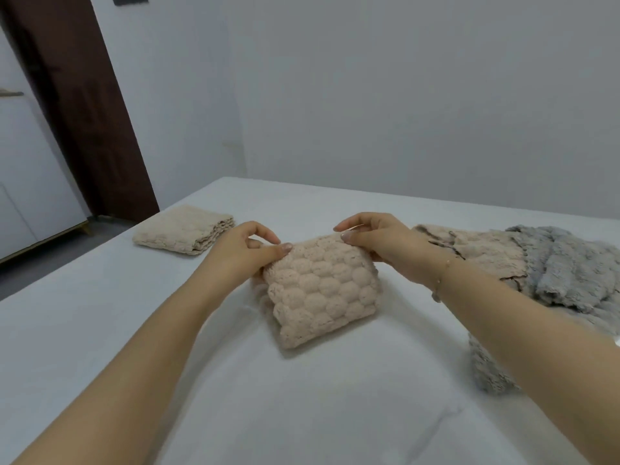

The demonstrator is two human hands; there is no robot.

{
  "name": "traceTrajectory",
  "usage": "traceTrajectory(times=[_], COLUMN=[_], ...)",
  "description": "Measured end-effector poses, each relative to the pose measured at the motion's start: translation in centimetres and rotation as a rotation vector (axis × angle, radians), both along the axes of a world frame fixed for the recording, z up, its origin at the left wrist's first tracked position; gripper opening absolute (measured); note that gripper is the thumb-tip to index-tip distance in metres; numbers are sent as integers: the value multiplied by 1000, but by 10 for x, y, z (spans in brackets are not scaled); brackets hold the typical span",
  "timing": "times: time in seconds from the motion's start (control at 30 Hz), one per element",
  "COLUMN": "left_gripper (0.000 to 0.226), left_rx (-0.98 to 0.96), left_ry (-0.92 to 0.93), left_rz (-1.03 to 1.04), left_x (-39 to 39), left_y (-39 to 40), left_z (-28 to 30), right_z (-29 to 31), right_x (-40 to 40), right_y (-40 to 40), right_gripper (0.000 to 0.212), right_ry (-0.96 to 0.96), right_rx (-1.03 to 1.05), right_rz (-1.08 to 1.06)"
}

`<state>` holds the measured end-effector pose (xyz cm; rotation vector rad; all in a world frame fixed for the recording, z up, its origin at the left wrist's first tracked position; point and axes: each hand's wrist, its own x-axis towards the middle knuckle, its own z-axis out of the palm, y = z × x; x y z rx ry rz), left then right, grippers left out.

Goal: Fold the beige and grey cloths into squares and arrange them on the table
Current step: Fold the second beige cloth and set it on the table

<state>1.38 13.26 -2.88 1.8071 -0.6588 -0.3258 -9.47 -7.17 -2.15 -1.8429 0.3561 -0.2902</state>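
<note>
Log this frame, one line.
both hands: left hand, right hand pinch folded beige bubble-textured cloth | done: beige folded stack | pending: grey fluffy cloths

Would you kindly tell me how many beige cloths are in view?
3: a folded stack far left, though it may hold several; one held in both hands, centre; one unfolded beside the grey pile, right.

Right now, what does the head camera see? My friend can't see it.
Two hands, left hand and right hand, pinch the far edge of a folded beige cloth on a white table. A folded beige stack lies far left; unfolded beige and grey cloths lie right.
</note>
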Motion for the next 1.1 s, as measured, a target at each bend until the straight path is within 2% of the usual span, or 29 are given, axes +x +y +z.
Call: traceTrajectory(times=[0.2, 0.33, 0.43, 0.6, 0.67, 0.7, 0.77, 0.83, 0.9, 1.0, 1.1], left_gripper=[23, 24, 24, 26, 25, 23, 19, 26, 36, 49, 50], left_rx=[27, 57, 46, 72, 41, 24, 22, 49, 174, 504, 678], left_ry=[-1, -52, -91, -100, -77, -114, -305, -481, -587, -640, -622], left_rz=[71, 84, 106, 117, 183, 220, 234, 104, -84, -310, -370], left_x=[35, 43, 46, 47, 47, 46, 37, 18, -3, -18, -17], left_y=[3, 3, -1, -3, -1, 1, 6, 5, -3, -17, -23], left_z=[-33, -50, -54, -55, -50, -46, -37, -29, -27, -41, -53], right_z=[-20, -29, -38, -45, -43, -41, -35, -28, -26, -29, -34], right_x=[43, 48, 47, 47, 46, 44, 39, 31, 18, -7, -25], right_y=[5, 4, 0, -1, 0, 1, 2, 3, 4, 9, 15], right_gripper=[22, 38, 46, 46, 44, 43, 42, 43, 46, 44, 32], right_ry=[93, 118, 87, 55, 66, 77, 95, 80, 68, 78, 96], right_rx=[-7, 58, 25, 29, 66, 99, 162, 176, 108, -15, -16], right_rz=[-2, 37, -3, -23, -22, -23, -43, -88, -136, -191, -181])
